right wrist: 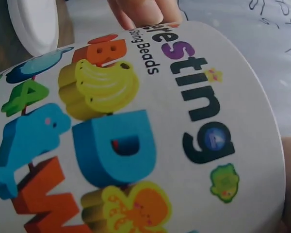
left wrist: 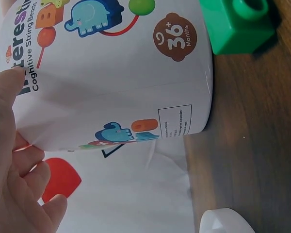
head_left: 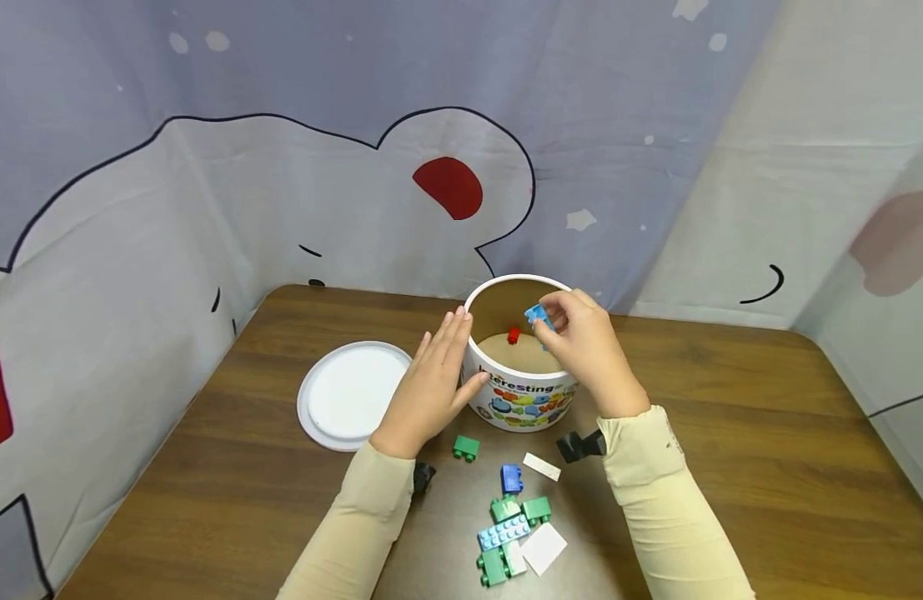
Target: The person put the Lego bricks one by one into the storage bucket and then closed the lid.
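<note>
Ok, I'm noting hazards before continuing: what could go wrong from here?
The left hand touches the side of the tub, so a push might shift or tip it. The right hand pinches a light blue brick over the tub's opening; it could slip. A loose green brick lies near the left sleeve, which might knock it.

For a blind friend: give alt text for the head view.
A person's right hand holds a blue block at the mouth of a white bucket, the left hand against its side; loose blocks and a white lid lie on a table.
</note>
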### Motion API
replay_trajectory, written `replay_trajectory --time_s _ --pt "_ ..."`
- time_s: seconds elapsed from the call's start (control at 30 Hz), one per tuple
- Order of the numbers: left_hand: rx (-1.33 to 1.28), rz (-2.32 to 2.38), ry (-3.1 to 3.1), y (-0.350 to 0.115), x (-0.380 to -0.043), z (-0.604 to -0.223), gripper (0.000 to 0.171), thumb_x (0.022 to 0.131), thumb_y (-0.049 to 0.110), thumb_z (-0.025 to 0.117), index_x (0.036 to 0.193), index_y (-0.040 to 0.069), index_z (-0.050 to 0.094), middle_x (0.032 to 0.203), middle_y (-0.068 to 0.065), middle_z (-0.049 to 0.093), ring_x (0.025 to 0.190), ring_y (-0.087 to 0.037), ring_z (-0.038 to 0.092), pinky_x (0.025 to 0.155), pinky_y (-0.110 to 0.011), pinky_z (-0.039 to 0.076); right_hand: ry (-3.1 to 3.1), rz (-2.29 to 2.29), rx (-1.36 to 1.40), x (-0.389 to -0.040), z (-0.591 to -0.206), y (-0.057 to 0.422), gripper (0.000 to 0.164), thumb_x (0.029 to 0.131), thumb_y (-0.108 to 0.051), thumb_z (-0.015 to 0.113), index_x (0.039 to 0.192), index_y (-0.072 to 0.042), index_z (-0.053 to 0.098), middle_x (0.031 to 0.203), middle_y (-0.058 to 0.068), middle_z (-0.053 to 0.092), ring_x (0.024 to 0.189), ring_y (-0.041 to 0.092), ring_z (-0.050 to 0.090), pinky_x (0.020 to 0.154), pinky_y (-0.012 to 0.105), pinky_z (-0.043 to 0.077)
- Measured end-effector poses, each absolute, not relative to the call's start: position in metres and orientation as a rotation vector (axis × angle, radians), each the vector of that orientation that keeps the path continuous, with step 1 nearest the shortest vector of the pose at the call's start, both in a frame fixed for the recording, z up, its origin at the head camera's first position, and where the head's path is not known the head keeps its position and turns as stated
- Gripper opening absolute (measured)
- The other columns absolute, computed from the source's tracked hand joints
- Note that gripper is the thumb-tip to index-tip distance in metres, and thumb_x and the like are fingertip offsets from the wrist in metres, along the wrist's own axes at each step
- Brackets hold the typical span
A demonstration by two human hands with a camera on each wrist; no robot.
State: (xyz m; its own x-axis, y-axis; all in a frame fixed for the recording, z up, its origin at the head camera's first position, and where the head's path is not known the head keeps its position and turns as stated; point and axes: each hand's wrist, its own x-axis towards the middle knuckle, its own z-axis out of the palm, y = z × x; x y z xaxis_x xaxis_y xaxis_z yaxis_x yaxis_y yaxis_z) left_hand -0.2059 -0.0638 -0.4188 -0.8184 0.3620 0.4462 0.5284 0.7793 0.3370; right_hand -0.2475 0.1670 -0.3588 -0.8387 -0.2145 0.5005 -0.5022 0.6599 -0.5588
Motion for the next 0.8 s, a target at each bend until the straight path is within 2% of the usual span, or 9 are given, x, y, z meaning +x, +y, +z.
replay_trajectory --time_s 0.17,0.37,0.47,0.7,0.8 --pt "-0.688 -0.651 -2.614 -0.061 -0.204 -0.418 0.08 0.102 0.039 0.062 0.161 0.004 0.022 0.167 -0.012 0.022 0.154 -0.026 0.018 0.121 -0.053 0.022 -2.428 0.998 0.444 -0.249 -0.362 0.169 0.022 0.089 -0.003 0.07 0.107 0.008 0.068 0.094 0.019 0.063 0.083 0.032 0.067 0.078 0.042 0.056" --pt "-0.7 -0.632 -2.598 -0.06 -0.206 -0.42 0.08 0.101 0.04 0.062 0.161 0.003 0.023 0.167 -0.014 0.022 0.154 -0.027 0.018 0.119 -0.056 0.026 -2.312 1.048 0.465 -0.228 -0.359 0.178 0.011 0.088 0.0 0.066 0.098 0.003 0.071 0.086 0.013 0.063 0.076 0.023 0.062 0.069 0.02 0.05" --pt "-0.697 -0.632 -2.603 -0.06 -0.206 -0.42 0.08 0.102 0.04 0.061 0.161 0.003 0.022 0.167 -0.013 0.021 0.155 -0.026 0.017 0.12 -0.055 0.025 -2.311 1.06 0.524 -0.214 -0.355 0.182 0.008 0.088 0.001 0.067 0.095 0.001 0.072 0.083 0.009 0.064 0.075 0.019 0.062 0.067 0.013 0.047" --pt "-0.692 -0.645 -2.61 -0.061 -0.206 -0.42 0.08 0.102 0.04 0.061 0.162 0.004 0.021 0.168 -0.011 0.02 0.155 -0.023 0.015 0.122 -0.052 0.021 -2.47 1.064 0.896 -0.182 -0.35 0.191 0.004 0.091 -0.004 0.07 0.091 -0.006 0.072 0.082 -0.004 0.068 0.073 0.007 0.06 0.063 0.024 0.054" --pt "-0.69 -0.647 -2.602 -0.06 -0.207 -0.42 0.081 0.101 0.039 0.062 0.161 0.004 0.022 0.168 -0.012 0.021 0.155 -0.024 0.016 0.122 -0.052 0.021 -2.59 1.038 1.092 -0.177 -0.353 0.193 0.004 0.09 -0.004 0.072 0.093 -0.005 0.071 0.083 -0.006 0.067 0.073 0.004 0.06 0.065 0.028 0.056"
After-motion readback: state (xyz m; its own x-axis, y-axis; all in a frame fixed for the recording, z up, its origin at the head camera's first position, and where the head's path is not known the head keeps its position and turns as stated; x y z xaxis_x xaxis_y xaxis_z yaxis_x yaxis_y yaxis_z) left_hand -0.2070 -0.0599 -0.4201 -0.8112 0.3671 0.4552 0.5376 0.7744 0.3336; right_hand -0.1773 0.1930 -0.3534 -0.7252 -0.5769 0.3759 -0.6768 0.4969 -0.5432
